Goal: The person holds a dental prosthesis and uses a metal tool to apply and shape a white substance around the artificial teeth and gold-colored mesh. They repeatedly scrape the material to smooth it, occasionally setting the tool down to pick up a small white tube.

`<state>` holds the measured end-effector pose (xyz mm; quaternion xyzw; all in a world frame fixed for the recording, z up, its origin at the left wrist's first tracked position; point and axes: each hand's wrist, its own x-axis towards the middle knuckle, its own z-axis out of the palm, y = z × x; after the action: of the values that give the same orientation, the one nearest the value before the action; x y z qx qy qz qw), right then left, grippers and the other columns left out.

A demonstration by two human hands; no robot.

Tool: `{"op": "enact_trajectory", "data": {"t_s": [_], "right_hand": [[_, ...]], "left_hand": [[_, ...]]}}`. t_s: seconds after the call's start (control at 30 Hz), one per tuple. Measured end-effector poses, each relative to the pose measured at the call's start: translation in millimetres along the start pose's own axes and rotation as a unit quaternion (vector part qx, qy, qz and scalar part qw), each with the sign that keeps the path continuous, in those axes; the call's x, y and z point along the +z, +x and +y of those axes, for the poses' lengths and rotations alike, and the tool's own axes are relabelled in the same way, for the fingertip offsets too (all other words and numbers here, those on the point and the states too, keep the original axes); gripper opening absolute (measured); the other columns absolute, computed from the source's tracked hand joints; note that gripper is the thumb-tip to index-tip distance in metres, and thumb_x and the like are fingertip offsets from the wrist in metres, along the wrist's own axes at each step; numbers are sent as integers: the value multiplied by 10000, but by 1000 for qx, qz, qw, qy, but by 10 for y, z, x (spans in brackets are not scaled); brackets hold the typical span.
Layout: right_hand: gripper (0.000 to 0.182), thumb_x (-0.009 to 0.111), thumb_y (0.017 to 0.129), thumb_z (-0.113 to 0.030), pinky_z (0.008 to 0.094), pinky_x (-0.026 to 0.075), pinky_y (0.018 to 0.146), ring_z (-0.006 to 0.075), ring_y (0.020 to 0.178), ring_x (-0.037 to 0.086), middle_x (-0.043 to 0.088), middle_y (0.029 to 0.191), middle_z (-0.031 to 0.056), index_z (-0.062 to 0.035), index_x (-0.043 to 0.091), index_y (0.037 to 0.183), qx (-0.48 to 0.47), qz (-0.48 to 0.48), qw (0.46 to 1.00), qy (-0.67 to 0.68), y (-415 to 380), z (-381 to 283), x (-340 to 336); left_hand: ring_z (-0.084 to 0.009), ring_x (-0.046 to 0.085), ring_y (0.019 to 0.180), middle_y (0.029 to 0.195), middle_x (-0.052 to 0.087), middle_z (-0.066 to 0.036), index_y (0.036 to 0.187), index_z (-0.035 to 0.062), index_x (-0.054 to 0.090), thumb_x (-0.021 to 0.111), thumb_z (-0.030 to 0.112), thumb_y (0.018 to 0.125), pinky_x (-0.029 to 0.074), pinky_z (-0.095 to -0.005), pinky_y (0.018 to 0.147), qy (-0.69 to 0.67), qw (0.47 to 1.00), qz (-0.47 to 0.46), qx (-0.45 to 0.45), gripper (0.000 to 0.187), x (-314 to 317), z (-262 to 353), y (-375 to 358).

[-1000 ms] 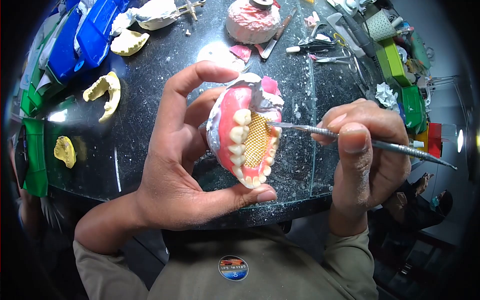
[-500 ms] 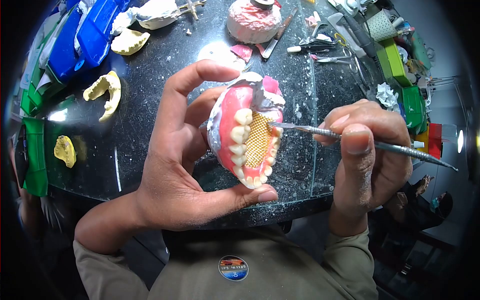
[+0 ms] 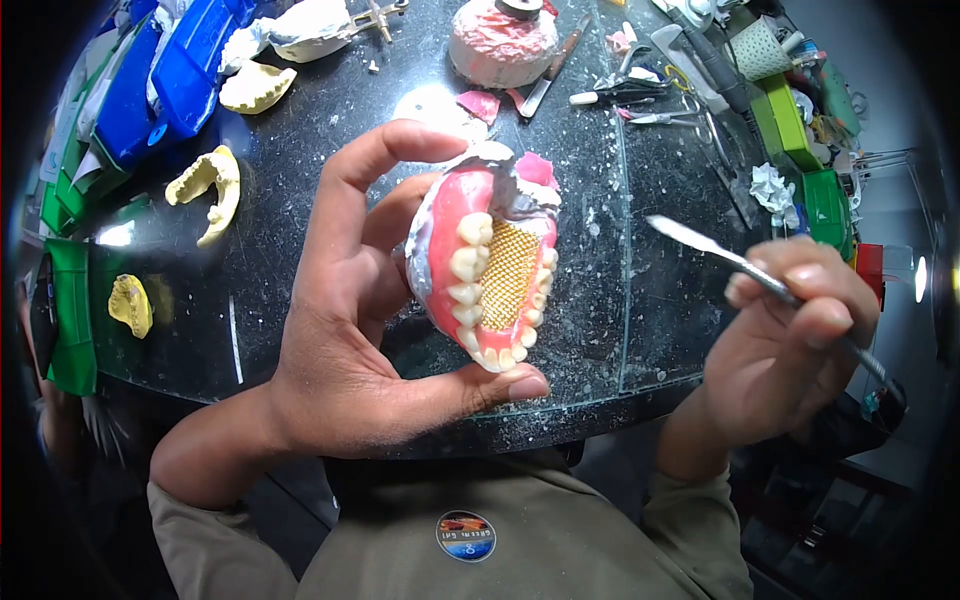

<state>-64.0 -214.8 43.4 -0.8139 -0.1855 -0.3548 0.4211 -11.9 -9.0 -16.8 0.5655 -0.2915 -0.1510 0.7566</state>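
Note:
My left hand (image 3: 345, 300) grips a denture model (image 3: 450, 215) between the thumb at the front teeth and the fingers at the back. It has pink wax gums, a curved row of cream teeth and a grey-white base. Gold mesh (image 3: 512, 275) covers its palate. My right hand (image 3: 795, 345) holds a metal wax carver (image 3: 700, 242) with a flat blade, pinched between thumb and fingers. The blade points up and left, well apart from the denture model. A bit of pink wax (image 3: 537, 170) shows just behind the model.
Yellow plaster casts (image 3: 222, 195) lie at left, near blue bins (image 3: 195, 90). At the back stand a round plaster mould (image 3: 503, 45) with pink wax and a wooden-handled knife (image 3: 553, 70). Scissors and other tools (image 3: 670, 115) lie back right, beside a crumpled white paper (image 3: 773, 190).
My right hand has drawn the wax carver away from the mesh, to the right and slightly down. My left hand and the denture model have shifted slightly left.

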Motion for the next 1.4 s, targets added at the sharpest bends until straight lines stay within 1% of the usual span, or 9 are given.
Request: {"op": "enact_trajectory", "data": {"t_s": [0.13, 0.23, 0.37, 0.5, 0.57, 0.67, 1.0, 1.17, 1.4], "right_hand": [[253, 499, 892, -218, 212, 375, 516, 149, 632, 491, 553, 785, 145, 27, 511, 954, 43, 113, 992, -24, -381, 218, -401], [223, 507, 884, -162, 213, 399, 577, 128, 662, 504, 585, 845, 152, 43, 528, 968, 180, 206, 961, -42, -780, 274, -665], [157, 514, 863, -60, 200, 439, 650, 103, 690, 543, 598, 855, 133, 56, 536, 967, 248, 244, 932, -100, -1226, 249, -854], [125, 527, 843, -6, 210, 459, 675, 116, 722, 565, 593, 876, 127, 62, 539, 947, 271, 262, 921, -102, -1434, 280, -881], [122, 528, 843, -5, 213, 462, 675, 117, 726, 568, 593, 873, 122, 60, 540, 946, 268, 266, 919, -115, -1465, 306, -881], [123, 533, 844, -11, 215, 465, 677, 118, 728, 569, 592, 870, 116, 58, 541, 945, 261, 274, 916, -130, -1476, 335, -859], [101, 535, 847, -18, 218, 475, 672, 128, 718, 586, 599, 847, 113, 60, 562, 906, 263, 277, 915, -130, -1458, 349, -822], [103, 539, 845, -21, 223, 480, 669, 130, 715, 588, 600, 841, 115, 60, 566, 903, 272, 284, 909, -136, -1465, 360, -853], [97, 538, 844, -25, 230, 478, 660, 133, 701, 584, 603, 835, 120, 56, 571, 888, 274, 282, 911, -125, -1447, 357, -851]], "left_hand": [[-144, 512, 1018, 1345, 129, -64, 1109, -106, 480, 814, 134, 581, 449, -259, 844, 47, 999, 8, -25, 669, -13, 32, 20], [-170, 531, 1005, 1349, 143, -64, 1062, -106, 532, 828, 191, 564, 494, -292, 808, 89, 995, 40, 1, 651, 22, 12, 11], [-186, 568, 948, 1376, 168, -76, 1112, -91, 509, 818, 350, 561, 514, -310, 770, 165, 985, 56, -18, 771, 12, -6, -58], [-169, 603, 819, 1275, 356, -108, 1246, -55, 358, 786, 467, 565, 492, -239, 667, 164, 981, 97, -43, 959, 127, -21, -54], [-184, 598, 846, 1254, 359, -104, 1245, -70, 336, 802, 412, 554, 502, -261, 694, 141, 983, 106, -44, 963, 159, -8, -43], [-219, 584, 914, 1333, 206, -72, 1156, -120, 429, 839, 281, 536, 524, -317, 762, 99, 990, 95, -39, 845, 108, -11, -38], [-219, 589, 907, 1336, 208, -69, 1178, -113, 409, 833, 310, 546, 524, -324, 770, 109, 988, 105, -34, 871, 110, -11, -34], [-153, 610, 822, 1061, 535, -97, 1342, 6, 173, 788, 499, 543, 490, -208, 648, 173, 975, 131, -32, 1122, 135, -57, -40], [-164, 609, 821, 1072, 528, -101, 1348, 16, 159, 789, 497, 544, 491, -215, 655, 171, 976, 131, -33, 1129, 144, -50, -44]]}}
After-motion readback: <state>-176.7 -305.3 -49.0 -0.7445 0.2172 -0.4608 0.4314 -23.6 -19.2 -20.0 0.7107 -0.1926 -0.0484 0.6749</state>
